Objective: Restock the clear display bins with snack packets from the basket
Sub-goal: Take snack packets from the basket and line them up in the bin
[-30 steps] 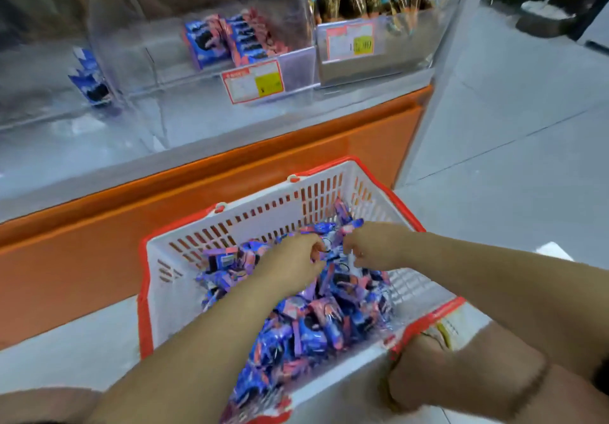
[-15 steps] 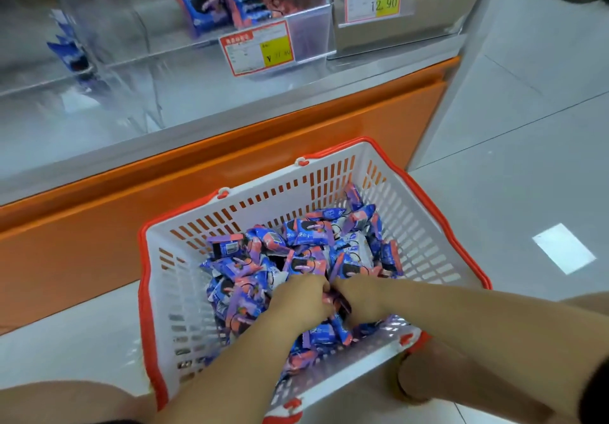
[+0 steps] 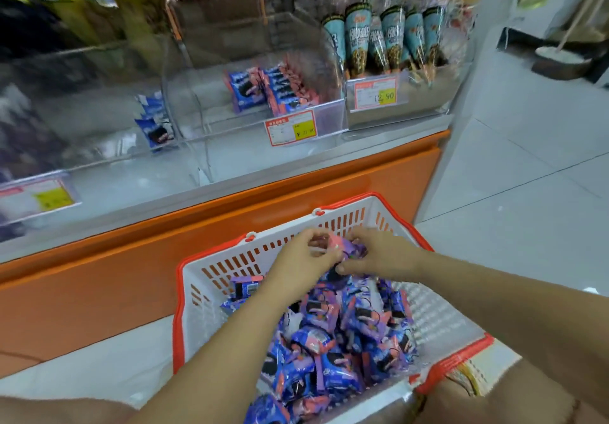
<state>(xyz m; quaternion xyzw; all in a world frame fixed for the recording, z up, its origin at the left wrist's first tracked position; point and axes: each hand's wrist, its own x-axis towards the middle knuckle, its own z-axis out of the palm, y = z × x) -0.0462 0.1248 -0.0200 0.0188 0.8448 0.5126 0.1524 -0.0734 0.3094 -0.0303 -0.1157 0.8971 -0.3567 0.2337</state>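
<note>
A blurred yellow-and-red price label [image 3: 39,197] hangs at the far left of a shop display set on an orange base [image 3: 131,275]. Beside it, a few blue snack packets [image 3: 155,125] stand inside a clear bin [image 3: 99,100]. On the floor below, a white basket [image 3: 179,291] with a red rim holds a heap of blue and purple snack packets [image 3: 339,341]. Above it, the middle clear bin [image 3: 329,112] contains two short rows of matching packets [image 3: 270,89] behind its own price tag [image 3: 290,127].

Over the basket's far end, a person's left hand [image 3: 303,258] curls its fingers round a small bunch of pink-and-purple packets [image 3: 346,247]. The right hand [image 3: 382,255] grips the same bunch from the other side, thumb underneath, so that the two hands meet over the heap.

To the right, teal cone-shaped snacks [image 3: 385,37] stand upright in the last bin, behind a tag reading 12.90 [image 3: 375,94]. Pale floor tiles [image 3: 527,159] stretch away beyond the display's end.
</note>
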